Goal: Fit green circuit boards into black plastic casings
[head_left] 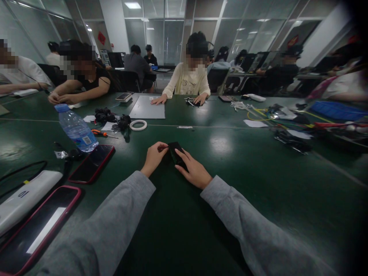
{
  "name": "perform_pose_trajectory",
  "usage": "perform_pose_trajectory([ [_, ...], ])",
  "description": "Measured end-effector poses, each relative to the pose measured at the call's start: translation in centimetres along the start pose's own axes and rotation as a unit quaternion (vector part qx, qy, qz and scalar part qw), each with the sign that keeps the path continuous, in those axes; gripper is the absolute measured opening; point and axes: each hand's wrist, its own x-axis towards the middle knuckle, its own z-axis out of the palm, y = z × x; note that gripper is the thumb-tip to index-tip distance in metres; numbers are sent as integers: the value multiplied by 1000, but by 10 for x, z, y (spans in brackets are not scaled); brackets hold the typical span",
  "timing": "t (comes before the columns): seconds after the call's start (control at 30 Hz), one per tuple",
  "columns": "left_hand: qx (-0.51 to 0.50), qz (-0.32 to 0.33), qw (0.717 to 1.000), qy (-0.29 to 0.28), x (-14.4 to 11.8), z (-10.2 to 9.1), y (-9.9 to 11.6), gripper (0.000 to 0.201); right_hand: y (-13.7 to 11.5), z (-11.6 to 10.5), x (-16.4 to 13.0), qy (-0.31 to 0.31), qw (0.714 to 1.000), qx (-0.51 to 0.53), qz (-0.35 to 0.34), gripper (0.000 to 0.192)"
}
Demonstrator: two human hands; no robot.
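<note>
left hand: resting on the counter, fingers pinched shut on the near-left end of the black device; what exactly they are gripping there is too small to tell
right hand: lying over the device's right side, fingers flat and loosely spread, pressing it down rather than closing around it
device: small, black, flat, sitting mid-counter in front of the person, well back from the near edge, between the two hands
step: judging by the pose, the right hand is steadying the device while the left is working at its end; looks like an early or middle stage, nothing visibly detached
next move: is calling for a firm hold-down from the right hand and a fine, straight pull or push from the left fingers; a slip would be skidding the device across the slick counter
left side: water bottle lying tilted, red-cased phone just beside it, second phone and white power bank toward the near-left corner
farther back: tape roll, screwdriver, black parts near them, all well apart from the hands
far edge: another person's hands resting by a grey mat; not the wearer's
</note>
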Motion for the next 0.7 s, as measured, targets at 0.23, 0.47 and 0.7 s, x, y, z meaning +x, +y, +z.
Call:
perform_pose_trajectory([
  [0.23,-15,-13,1000,5,1,0,-4,10,0,2,0,-7,999,-12,42,61],
  [0.47,-8,-36,998,43,3,-1,-10,9,10,7,1,39,995,0,91,60],
  [0.7,-33,-41,993,103,4,-2,-10,31,31,13,3,151,982,15,116,59],
])
